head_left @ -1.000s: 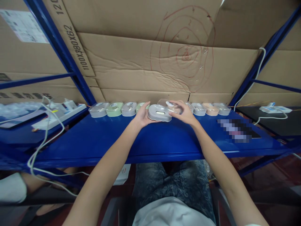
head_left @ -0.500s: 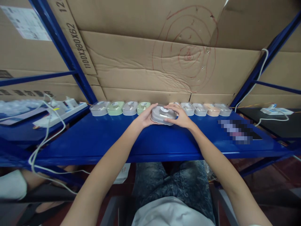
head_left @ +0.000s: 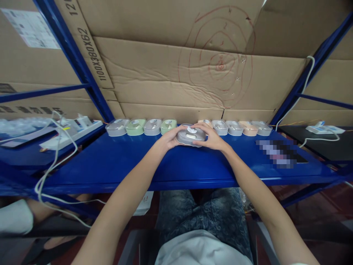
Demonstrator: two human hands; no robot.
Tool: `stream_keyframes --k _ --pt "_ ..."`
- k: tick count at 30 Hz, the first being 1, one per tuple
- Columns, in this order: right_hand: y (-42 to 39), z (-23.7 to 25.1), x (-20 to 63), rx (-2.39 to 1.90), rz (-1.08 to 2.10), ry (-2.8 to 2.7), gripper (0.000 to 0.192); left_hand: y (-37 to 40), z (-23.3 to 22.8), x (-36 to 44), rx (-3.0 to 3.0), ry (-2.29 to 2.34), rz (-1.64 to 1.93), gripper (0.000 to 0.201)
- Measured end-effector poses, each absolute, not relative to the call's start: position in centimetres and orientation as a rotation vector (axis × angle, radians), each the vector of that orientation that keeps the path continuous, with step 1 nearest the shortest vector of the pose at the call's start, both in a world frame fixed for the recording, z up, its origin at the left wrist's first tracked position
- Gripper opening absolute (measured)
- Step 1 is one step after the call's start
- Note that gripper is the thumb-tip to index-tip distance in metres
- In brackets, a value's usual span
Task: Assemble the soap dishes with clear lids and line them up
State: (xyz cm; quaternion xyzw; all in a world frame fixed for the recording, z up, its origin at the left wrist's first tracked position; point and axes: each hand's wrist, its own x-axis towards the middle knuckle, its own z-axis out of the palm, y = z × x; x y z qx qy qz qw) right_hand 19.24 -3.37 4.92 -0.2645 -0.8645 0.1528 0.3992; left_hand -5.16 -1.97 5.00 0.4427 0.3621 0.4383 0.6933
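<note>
**Grey case held in both hands above the blue table**

The grey case [head_left: 190, 136] is near the middle of the table [head_left: 124, 158], in front of the row of small cases; whether its underside touches the surface cannot be told. Its clear lid [head_left: 184, 131] sits over it, with a round white label [head_left: 192, 129] towards the back and a pale oblong detail in front.

The left hand [head_left: 171, 139] has its fingers clamped round the case's left end, some of them hidden beneath. The right hand [head_left: 211, 137] grips the opposite end, its fingers over the top and its thumb against the front.

Behind, along the back edge, similar lidded cases stand on either side of the hands. To the left are a green case [head_left: 168, 126], a grey one, another green and another grey; to the right, a peach case [head_left: 249, 129] stands among others in peach and grey.

A blurred-out flat object [head_left: 277, 154] lies at right. Brown cardboard [head_left: 149, 70] rises behind, marked with red rings [head_left: 220, 65]. A white power strip [head_left: 70, 138] lies beyond the left post [head_left: 73, 51]. At lower left shows another person's pale sleeve [head_left: 16, 218].
</note>
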Motion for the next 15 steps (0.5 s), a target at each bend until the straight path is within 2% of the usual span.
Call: stream_keyframes --k 5,10,15 --pt "-2.9 4.7 18.9 -0.848 0.706 -1.873 0.066 -2.2 5.2 -4.9 1.088 0.745 1.079 0.034" --pt "-3.3 5.3 19.0 -0.945 1.243 -1.592 0.059 -3.0 5.6 -5.1 1.219 0.694 1.172 0.049" --pt "-3.7 5.7 18.4 -0.92 1.405 -1.36 0.058 -2.9 5.6 -4.7 1.162 0.687 1.136 0.051"
